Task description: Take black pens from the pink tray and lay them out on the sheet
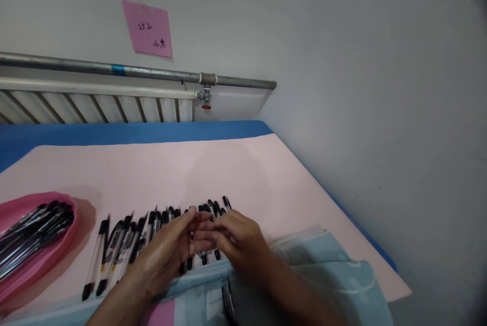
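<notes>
A row of several clear pens with black caps [125,245] lies side by side on a pale pink sheet [228,173]. My left hand [167,252] and my right hand [238,242] meet over the right end of the row, fingertips touching. The fingers of both are curled together around a pen [207,238] between them, mostly hidden by the hands. A ring shows on one left finger. The pens farther left in the row lie untouched.
A pink tray [34,265] at the left edge holds several more black pens. A light blue cloth [323,270] lies under my right forearm. Blue table surface [114,133] borders the sheet. A radiator and pipe [114,69] run along the wall, with a pink note [148,29] above.
</notes>
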`<state>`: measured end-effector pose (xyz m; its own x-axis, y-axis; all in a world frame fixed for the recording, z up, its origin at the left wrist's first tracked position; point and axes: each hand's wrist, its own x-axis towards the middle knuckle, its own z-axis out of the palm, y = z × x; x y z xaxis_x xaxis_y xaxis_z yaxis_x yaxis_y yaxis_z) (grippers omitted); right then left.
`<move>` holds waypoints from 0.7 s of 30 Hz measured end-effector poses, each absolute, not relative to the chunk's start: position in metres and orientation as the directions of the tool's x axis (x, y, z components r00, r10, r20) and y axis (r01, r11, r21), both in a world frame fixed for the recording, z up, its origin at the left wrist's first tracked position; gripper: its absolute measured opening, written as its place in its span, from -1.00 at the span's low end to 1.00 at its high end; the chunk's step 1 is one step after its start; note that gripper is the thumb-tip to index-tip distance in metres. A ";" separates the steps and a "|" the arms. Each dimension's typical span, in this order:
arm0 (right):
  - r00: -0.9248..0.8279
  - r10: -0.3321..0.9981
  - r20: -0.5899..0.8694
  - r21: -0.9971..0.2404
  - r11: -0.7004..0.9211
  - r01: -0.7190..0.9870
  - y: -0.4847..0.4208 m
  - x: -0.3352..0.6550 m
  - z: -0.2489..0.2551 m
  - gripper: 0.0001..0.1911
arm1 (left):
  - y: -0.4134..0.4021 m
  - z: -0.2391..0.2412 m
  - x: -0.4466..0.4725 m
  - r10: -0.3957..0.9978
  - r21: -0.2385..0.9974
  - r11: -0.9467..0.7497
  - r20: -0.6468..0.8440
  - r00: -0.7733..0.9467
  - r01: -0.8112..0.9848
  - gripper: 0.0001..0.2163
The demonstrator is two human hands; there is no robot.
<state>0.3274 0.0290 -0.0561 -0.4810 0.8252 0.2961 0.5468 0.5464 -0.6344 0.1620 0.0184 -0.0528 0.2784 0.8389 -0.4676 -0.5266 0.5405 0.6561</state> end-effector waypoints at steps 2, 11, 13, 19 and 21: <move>-0.530 0.795 0.297 -0.610 0.585 0.535 0.025 0.323 -0.054 -0.84 | 0.016 -0.050 0.164 0.840 0.644 0.539 -0.462 0.286 -0.542 -0.74; -0.611 0.722 0.325 -0.468 0.684 0.560 0.025 0.319 -0.058 -0.84 | 0.012 -0.048 0.173 0.807 0.551 0.587 -0.455 0.376 -0.593 -0.78; -0.635 0.701 0.326 -0.445 0.706 0.551 0.026 0.319 -0.060 -0.84 | 0.012 -0.048 0.173 0.808 0.560 0.585 -0.466 0.362 -0.586 -0.79; -0.692 0.636 0.343 -0.398 0.765 0.506 0.028 0.321 -0.063 -0.88 | 0.014 -0.051 0.166 0.807 0.596 0.585 -0.496 0.320 -0.551 -0.79; -0.699 0.626 0.345 -0.387 0.774 0.502 0.029 0.321 -0.064 -0.87 | 0.015 -0.053 0.165 0.809 0.606 0.584 -0.493 0.320 -0.540 -0.78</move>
<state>0.3213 0.0287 -0.0641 -0.6992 0.6261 0.3451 0.5019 0.7737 -0.3867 0.1651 0.0148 -0.0534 0.3205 0.8086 -0.4935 -0.5396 0.5840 0.6065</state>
